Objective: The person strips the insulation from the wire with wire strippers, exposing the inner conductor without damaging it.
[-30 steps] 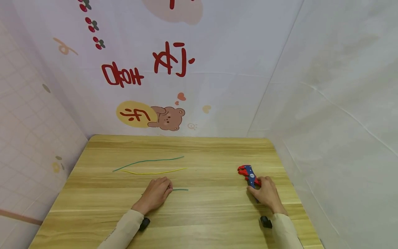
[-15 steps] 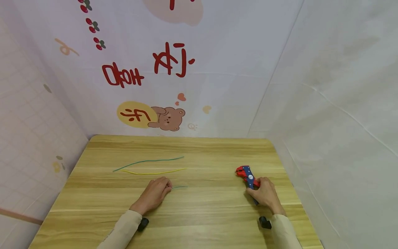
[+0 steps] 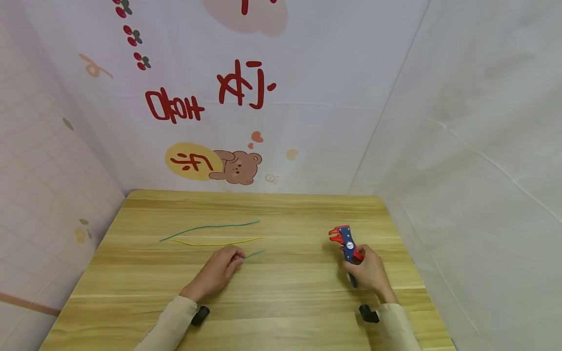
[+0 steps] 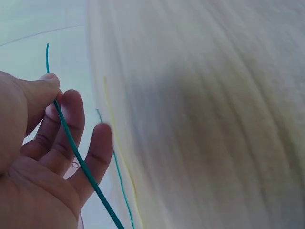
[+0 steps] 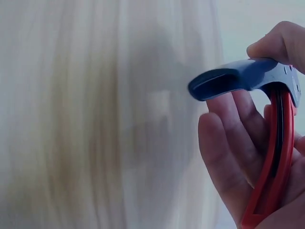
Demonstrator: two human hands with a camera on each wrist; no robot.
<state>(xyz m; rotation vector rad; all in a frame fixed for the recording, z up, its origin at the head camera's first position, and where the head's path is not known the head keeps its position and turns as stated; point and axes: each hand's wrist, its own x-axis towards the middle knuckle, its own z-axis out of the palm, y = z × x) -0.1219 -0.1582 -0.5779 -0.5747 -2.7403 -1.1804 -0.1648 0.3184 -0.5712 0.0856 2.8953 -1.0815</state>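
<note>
My left hand (image 3: 218,269) pinches a green wire (image 4: 76,151) between thumb and fingertips. One short end of that wire sticks out past the fingertips, and its longer part runs back across the palm in the left wrist view. At the right, my right hand (image 3: 370,269) grips a wire stripper (image 3: 348,243) with a blue body and red jaws and handle. Its jaws stand apart and point away and to the left. In the right wrist view the thumb lies on the blue handle (image 5: 224,81), while the red handle (image 5: 274,162) lies against the palm and fingers.
Beyond the left hand, a second green wire (image 3: 210,226) and a yellow wire (image 3: 219,243) lie on the wooden table (image 3: 281,312). A printed cloth wall (image 3: 307,122) stands behind the table, with more cloth at both sides.
The right hand has lifted the wire stripper slightly and brought it left. The left hand has raised the green wire, whose free end now tilts upward. The other wires have not moved.
</note>
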